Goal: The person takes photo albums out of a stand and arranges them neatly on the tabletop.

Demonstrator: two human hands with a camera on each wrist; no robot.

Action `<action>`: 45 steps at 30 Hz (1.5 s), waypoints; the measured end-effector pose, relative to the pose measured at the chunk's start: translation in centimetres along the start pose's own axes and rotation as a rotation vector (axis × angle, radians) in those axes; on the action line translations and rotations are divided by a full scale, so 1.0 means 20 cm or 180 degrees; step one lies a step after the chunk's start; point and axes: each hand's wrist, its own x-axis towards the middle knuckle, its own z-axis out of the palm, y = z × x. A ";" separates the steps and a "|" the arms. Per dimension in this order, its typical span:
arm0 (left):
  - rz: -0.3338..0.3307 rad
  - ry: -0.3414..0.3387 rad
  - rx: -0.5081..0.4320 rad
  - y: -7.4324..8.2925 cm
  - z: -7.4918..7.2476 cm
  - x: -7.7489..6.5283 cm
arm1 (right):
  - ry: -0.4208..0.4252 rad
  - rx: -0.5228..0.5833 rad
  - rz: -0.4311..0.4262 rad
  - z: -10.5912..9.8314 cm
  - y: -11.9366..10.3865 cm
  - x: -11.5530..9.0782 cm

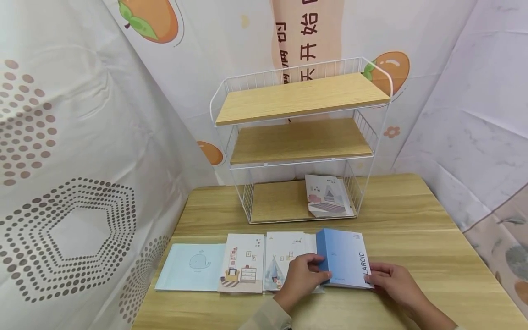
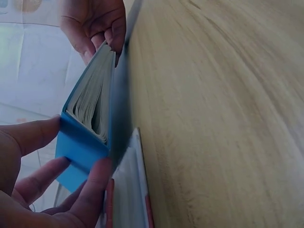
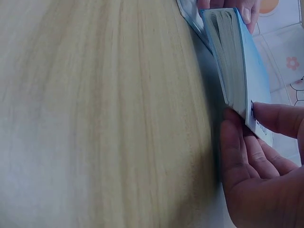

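A thick blue photo album [image 1: 346,259], with "POLAROID" partly readable on its pale cover, is held between both hands, its blue spine [image 2: 76,152] to the left and raised. My left hand [image 1: 299,280] grips the spine side, thumb and fingertips on the spine. My right hand [image 1: 393,285] pinches the opposite edge, thumb on the cover and fingers underneath. Left of it lie a white album with a tent picture [image 1: 284,245], a white album with an armchair picture [image 1: 243,252] and a light-blue whale album [image 1: 189,268], side by side.
Behind the albums stands a white wire rack with three wooden shelves [image 1: 280,199]. White illustrated albums [image 1: 327,197] lie at the right of its bottom shelf. The wooden table [image 1: 416,229] extends to the right, and patterned cloth [image 1: 95,137] hangs around it.
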 end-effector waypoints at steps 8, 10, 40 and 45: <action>0.0077 0.0089 0.0060 -0.02 0.02 -0.01 | -0.0019 -0.0081 0.0033 -0.02 0.02 0.01; 0.0119 0.0128 0.0145 -0.03 0.03 -0.01 | -0.0051 -0.0077 0.0008 -0.02 0.03 0.02; 0.0414 0.0211 0.0694 -0.07 0.07 0.03 | -0.0099 0.0470 0.0159 -0.02 0.07 0.03; 0.0443 0.0201 0.0752 -0.05 0.06 0.02 | 0.0028 0.0429 0.0152 -0.01 0.07 0.03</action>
